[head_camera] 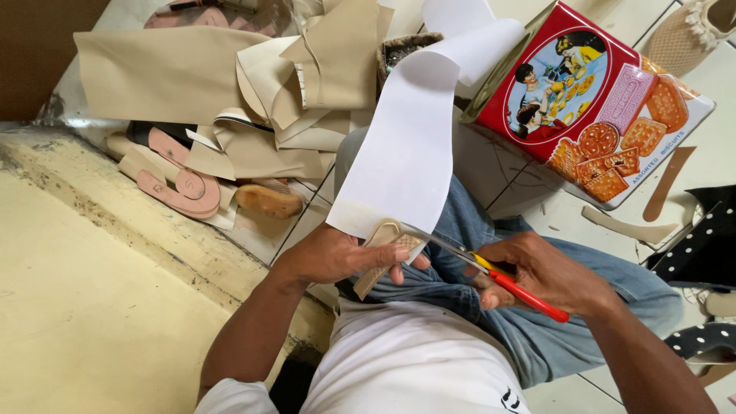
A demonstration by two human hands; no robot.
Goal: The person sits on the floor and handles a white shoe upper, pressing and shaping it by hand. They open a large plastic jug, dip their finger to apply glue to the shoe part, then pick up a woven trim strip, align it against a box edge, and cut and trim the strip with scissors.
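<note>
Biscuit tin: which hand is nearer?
Right. The right hand, holding the red-handled scissors, sits just below the biscuit tin. The left hand, gripping the white sheet, is further left.

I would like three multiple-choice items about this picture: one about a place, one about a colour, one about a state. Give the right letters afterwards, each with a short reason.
1. Where is the biscuit tin?
A. on the tiled floor, beyond the person's knees
B. on the person's lap
C. under the beige pile

2. What colour are the handles of the scissors?
A. blue
B. red with yellow
C. black

3. What is the left hand doing?
A. resting empty on the floor
B. holding the tin
C. gripping a beige sole piece with the white sheet

Answers:
1 A, the tin lies on the pale tiles past the jeans.
2 B, the right hand grips red handles with a yellow part.
3 C, its fingers close on the sole at the sheet's lower edge.
</note>
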